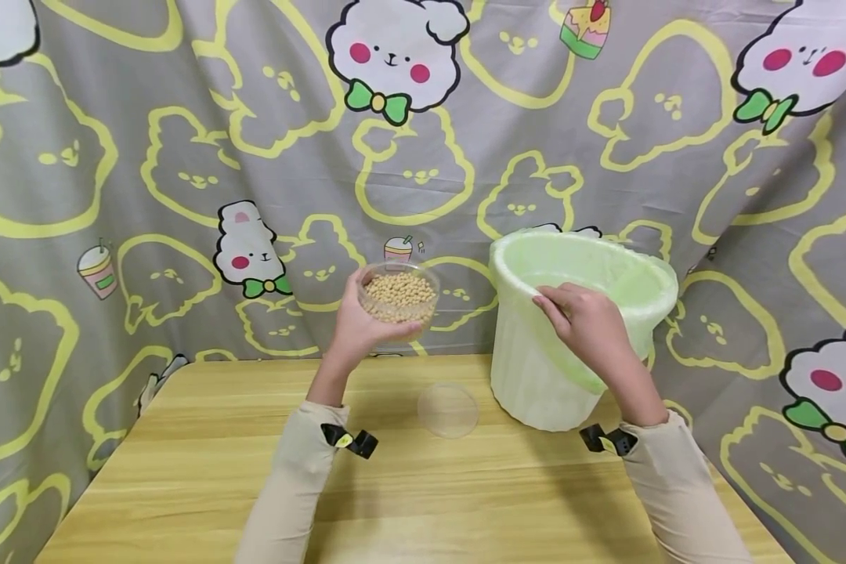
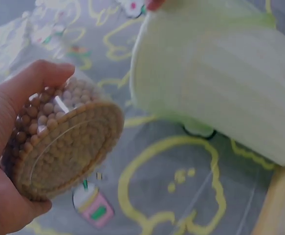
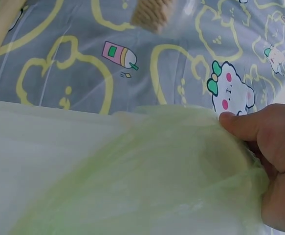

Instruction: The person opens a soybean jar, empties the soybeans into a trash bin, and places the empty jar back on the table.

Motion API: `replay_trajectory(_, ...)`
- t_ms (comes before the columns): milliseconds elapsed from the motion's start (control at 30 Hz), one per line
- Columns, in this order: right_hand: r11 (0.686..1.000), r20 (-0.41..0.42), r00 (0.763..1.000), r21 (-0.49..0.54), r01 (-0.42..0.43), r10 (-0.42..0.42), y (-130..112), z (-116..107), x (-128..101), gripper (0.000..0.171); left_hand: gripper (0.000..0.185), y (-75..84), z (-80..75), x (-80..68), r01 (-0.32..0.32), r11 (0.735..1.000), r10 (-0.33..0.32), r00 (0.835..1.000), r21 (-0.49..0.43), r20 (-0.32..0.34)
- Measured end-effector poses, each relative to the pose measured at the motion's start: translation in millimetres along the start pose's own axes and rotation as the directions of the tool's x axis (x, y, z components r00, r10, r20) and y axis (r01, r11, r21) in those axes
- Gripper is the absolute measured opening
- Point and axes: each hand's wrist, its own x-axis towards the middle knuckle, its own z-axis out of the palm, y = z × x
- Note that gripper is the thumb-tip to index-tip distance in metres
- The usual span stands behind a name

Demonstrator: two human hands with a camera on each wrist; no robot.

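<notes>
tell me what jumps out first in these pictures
The loud grey curtain with yellow outlines and white cartoon animals fills the background. In front of it, the left hand holds up a clear round plastic tub of tan beans, while the right hand grips the rim of a white bin lined with a pale green bag on the wooden table.

The tub (image 1: 399, 298) is clear glossy plastic, see-through enough that the matt, pebbly beige beans (image 1: 399, 291) show right through the base. The lid (image 1: 448, 409) is the same clear plastic, nearly invisible. The bin (image 1: 544, 368) looks like white ribbed plastic, lined with a thin, crinkly pale-green film bag (image 1: 592, 266) with a soft sheen. The worktop (image 1: 183, 470) is smooth light wood-grain, fairly matt. The backdrop (image 1: 183, 157) is printed cloth, soft and creased. The sleeves (image 1: 289, 486) are plain beige knit.
</notes>
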Motion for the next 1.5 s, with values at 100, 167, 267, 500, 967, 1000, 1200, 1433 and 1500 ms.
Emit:
replay_trajectory(100,1.000,0.010,1.000,0.001,-0.003,0.003,2,0,0,0.017,0.123,19.7,13.3,13.8,0.004,1.000,-0.004,1.000,0.024,-0.003)
replay_trajectory(167,1.000,0.016,1.000,0.003,-0.006,0.006,2,0,1,0.017,0.124,31.8,21.2,23.6,0.003,0.998,-0.002,1.000,0.055,-0.007)
replay_trajectory(267,1.000,0.026,1.000,0.008,-0.013,0.013,3,1,2,0.019,0.125,47.3,30.8,37.2,-0.002,0.993,0.004,1.000,0.116,-0.014)
replay_trajectory(500,0.999,0.061,0.997,0.035,-0.040,0.038,1,-2,3,0.021,0.129,66.9,48.4,61.4,-0.015,0.961,0.021,1.000,0.275,-0.021)
replay_trajectory(967,0.998,0.095,0.995,0.039,-0.048,0.044,3,-3,-2,0.020,0.125,82.9,81.7,89.7,-0.060,0.859,0.079,0.997,0.508,-0.015)
replay_trajectory(1000,0.998,0.094,0.995,0.040,-0.047,0.043,3,-3,-2,0.020,0.126,83.6,83.9,91.0,-0.067,0.852,0.084,0.996,0.520,-0.011)
replay_trajectory(1200,0.998,0.090,0.995,0.054,-0.036,0.031,3,-6,-1,0.020,0.127,89.6,93.8,95.2,-0.104,0.796,0.116,0.993,0.596,0.018)
replay_trajectory(1433,0.996,0.091,0.995,0.085,-0.037,0.029,3,-9,0,0.019,0.128,95.3,102.2,97.4,-0.161,0.710,0.156,0.985,0.686,0.071)
replay_trajectory(1500,0.995,0.092,0.995,0.088,-0.036,0.028,3,-10,1,0.019,0.129,96.9,104.0,97.9,-0.170,0.689,0.161,0.984,0.704,0.081)
